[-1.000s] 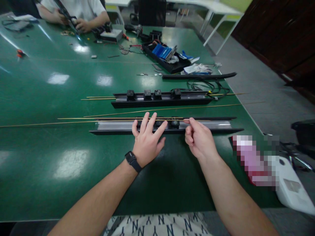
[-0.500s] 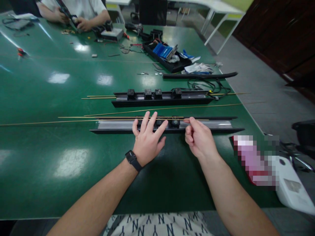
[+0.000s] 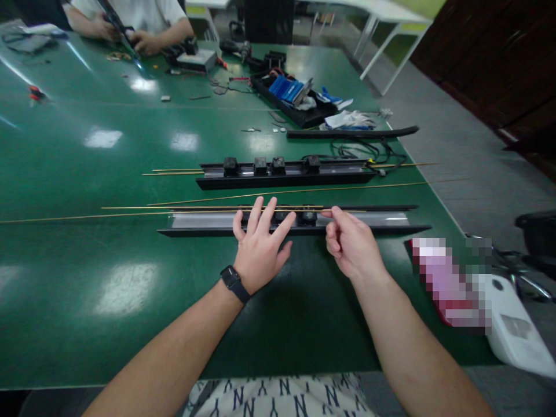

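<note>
A long black channel with a silvery inside (image 3: pixel 204 220) lies across the green table in front of me. Thin brass-coloured rods (image 3: pixel 130 207) run along its far edge and stick out to the left. My left hand (image 3: pixel 260 249), fingers spread, rests over the channel and the rods. My right hand (image 3: pixel 354 240) pinches one thin rod between thumb and forefinger, the other fingers curled. Between the hands a black block (image 3: pixel 309 216) sits in the channel; others are partly hidden by my left hand.
Beyond lies a second channel (image 3: pixel 282 180) with several black blocks, then cables (image 3: pixel 347 149), a black strip (image 3: pixel 351 134) and a black tray (image 3: pixel 310 117) holding blue parts. A person's hands (image 3: pixel 145 43) hold a dark part at the far left. A white object (image 3: pixel 515 324) is at right.
The other person's dark part has shifted slightly, its lower end now on the table. My hands hold nearly the same place and pose.
</note>
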Tool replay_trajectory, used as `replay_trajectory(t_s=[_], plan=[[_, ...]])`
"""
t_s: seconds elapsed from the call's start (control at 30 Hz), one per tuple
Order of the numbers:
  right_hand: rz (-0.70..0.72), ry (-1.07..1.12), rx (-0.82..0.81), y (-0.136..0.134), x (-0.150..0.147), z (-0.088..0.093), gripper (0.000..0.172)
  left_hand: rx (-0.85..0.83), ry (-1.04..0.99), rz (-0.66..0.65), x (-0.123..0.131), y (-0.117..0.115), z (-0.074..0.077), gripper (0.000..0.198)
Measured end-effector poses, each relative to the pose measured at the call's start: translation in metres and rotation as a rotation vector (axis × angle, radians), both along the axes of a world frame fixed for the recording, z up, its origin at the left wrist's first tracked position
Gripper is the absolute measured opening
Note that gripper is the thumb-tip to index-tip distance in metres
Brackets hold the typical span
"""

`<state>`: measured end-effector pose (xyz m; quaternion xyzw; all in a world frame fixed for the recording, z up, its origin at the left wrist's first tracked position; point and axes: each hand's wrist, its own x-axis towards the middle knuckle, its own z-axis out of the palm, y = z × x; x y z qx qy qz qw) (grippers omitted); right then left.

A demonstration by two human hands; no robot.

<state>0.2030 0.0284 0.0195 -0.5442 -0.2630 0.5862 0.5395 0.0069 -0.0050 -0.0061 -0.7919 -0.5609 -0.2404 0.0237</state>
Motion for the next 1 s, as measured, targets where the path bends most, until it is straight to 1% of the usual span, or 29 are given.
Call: replay_trajectory(t_s=[0.17, 0.53, 0.8, 1.0], plan=[[-0.052, 0.007, 0.007, 0.0011, -0.0001, -0.0005, 0.028, 0.005, -0.002, -0.002, -0.0003, 0.0005, -0.0007, 0.055], [0.002, -0.005, 0.012, -0.0008, -0.0017, 0.0009, 0.032, -0.010, 0.004, -0.005, -0.0006, -0.0001, 0.0008, 0.059], [-0.040, 0.006, -0.005, 0.0015, -0.0019, 0.0002, 0.030, -0.014, 0.009, -0.010, -0.0009, -0.0002, 0.0007, 0.060], [-0.053, 0.010, -0.001, 0.0015, -0.0011, 0.0009, 0.025, -0.031, 0.022, -0.009, 0.0006, -0.0011, 0.0025, 0.059]])
